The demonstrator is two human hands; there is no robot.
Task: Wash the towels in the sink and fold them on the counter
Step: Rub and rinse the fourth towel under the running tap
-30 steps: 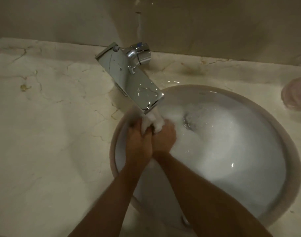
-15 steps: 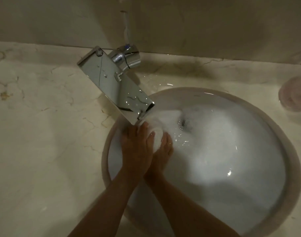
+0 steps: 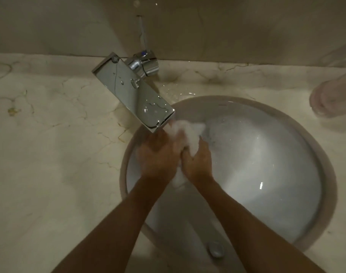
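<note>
- A veined marble counter (image 3: 50, 154) spreads across the left of the frame, with no folded towel to be seen on it

- A flat chrome faucet spout (image 3: 132, 91) angles down from its base at the back wall toward the near-left rim of the round sink (image 3: 329, 184), its tip just above the hands

- The left hand (image 3: 158, 154) is curled round the near-left side of a small white towel (image 3: 188, 133), knuckles up, below the spout's tip; the fingers are blurred, and how tightly they grip cannot be told

- The towel is bunched into a wet wad between the two hands at the left of the basin; its long axis runs from the near end, which peeks out below the wrists, up and away to a loose tuft pointing toward the spout and the back wall

- The right hand (image 3: 197, 160) closes on the towel's right side, fingers wrapped over the cloth and touching the left hand

- The step in hand looks to be the wash itself, rubbing or wringing; the next move likely calls for a firm squeeze over the basin before the cloth goes left to the counter for folding

- A translucent pinkish container (image 3: 333, 99) sits on the counter at far right, blurred
</note>
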